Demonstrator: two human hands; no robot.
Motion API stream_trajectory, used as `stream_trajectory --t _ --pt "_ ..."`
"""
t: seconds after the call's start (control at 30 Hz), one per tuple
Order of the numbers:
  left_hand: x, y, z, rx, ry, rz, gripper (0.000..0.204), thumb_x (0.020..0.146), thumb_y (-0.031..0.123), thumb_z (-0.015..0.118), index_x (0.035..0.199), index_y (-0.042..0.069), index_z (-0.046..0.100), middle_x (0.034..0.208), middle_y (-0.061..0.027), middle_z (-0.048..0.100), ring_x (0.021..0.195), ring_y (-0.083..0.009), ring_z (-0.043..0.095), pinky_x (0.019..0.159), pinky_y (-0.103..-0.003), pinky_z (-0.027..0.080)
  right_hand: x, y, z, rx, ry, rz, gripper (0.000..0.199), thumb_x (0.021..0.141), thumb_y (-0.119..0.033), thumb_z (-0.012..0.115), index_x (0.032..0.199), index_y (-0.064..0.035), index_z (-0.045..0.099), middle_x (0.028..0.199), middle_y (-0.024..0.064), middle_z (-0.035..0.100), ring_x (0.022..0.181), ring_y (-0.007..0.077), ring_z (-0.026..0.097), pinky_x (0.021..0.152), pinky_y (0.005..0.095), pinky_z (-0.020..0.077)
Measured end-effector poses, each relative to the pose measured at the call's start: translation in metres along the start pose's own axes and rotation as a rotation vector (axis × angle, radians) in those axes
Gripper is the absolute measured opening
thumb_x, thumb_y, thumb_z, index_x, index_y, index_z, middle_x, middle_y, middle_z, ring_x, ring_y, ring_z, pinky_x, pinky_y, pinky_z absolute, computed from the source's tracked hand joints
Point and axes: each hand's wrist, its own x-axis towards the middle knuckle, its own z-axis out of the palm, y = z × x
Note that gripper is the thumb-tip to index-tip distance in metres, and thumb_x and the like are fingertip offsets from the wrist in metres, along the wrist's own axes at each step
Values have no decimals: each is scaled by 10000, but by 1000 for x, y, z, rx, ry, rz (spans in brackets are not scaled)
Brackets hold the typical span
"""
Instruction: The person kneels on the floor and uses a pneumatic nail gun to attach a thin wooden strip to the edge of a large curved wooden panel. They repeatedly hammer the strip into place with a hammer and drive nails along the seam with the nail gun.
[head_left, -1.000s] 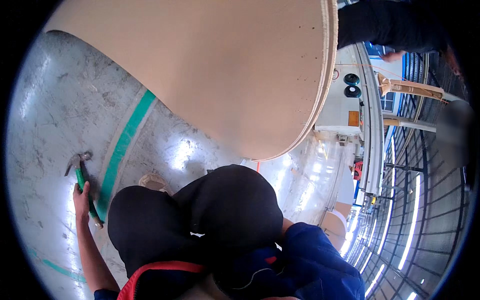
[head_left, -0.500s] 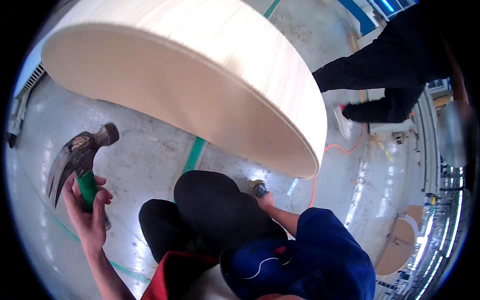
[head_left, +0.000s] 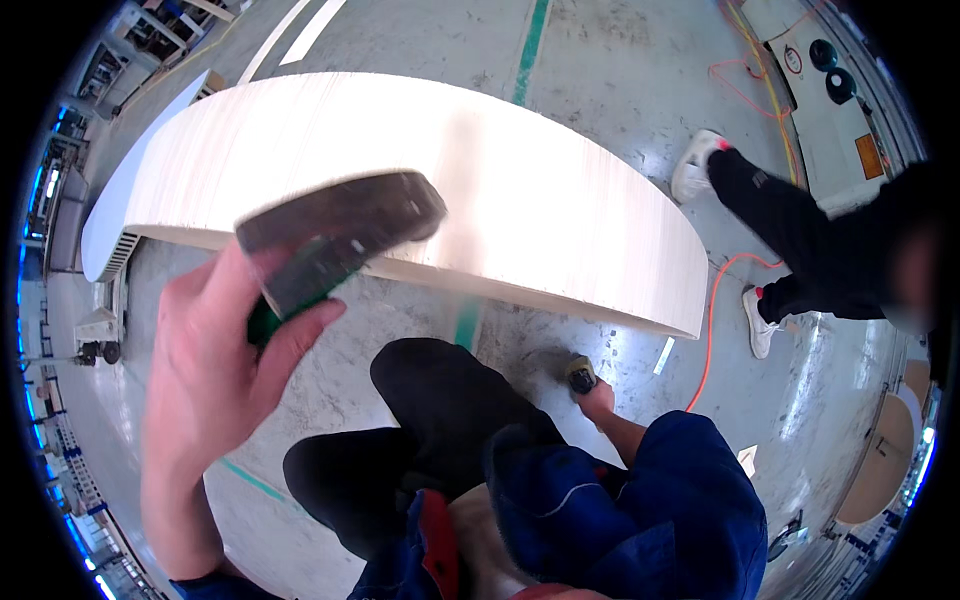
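Note:
My left hand (head_left: 205, 360) is closed round the green grip of a claw hammer (head_left: 345, 225). The dark hammer head is raised and blurred, and in the picture it overlaps the big curved pale wooden panel (head_left: 560, 200); whether they touch I cannot tell. Down by my right side, my right hand (head_left: 598, 402) is wrapped round a small black and yellowish tool (head_left: 581, 374) whose kind I cannot make out. The panel's broad curved face is turned up in front of my bent knees.
Another person in dark trousers (head_left: 765, 215) and white shoes stands at the right of the panel. An orange hose (head_left: 712, 320) runs over the grey floor beside it. A white cabinet (head_left: 825, 130) stands at far right. A slotted pale blue piece (head_left: 105, 235) is at the panel's left end.
My left hand has brought the hammer up and to the right, over the panel in view. My view has tilted toward the panel's curved face. My right hand keeps its hold.

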Motion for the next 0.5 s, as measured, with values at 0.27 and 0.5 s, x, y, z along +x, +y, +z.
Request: stream_trajectory --t 0.27,0.5 --pt "17 -15 -12 36 -272 258 368 765 -21 768 1120 12 680 959 -144 665 726 -273 656 617 -364 516 6 -1 -5 -24 -34 67 381 771 -332 747 1077 -109 713 1003 204 722 978 396 682 850 466 550" --pt "27 17 -11 -26 -322 161 360 789 -11 756 1142 9 692 915 -166 682 741 -298 660 635 -368 513 21 9 -24 -85 -82 52 420 739 -285 753 1035 7 698 1022 251 709 998 402 679 872 458 550"
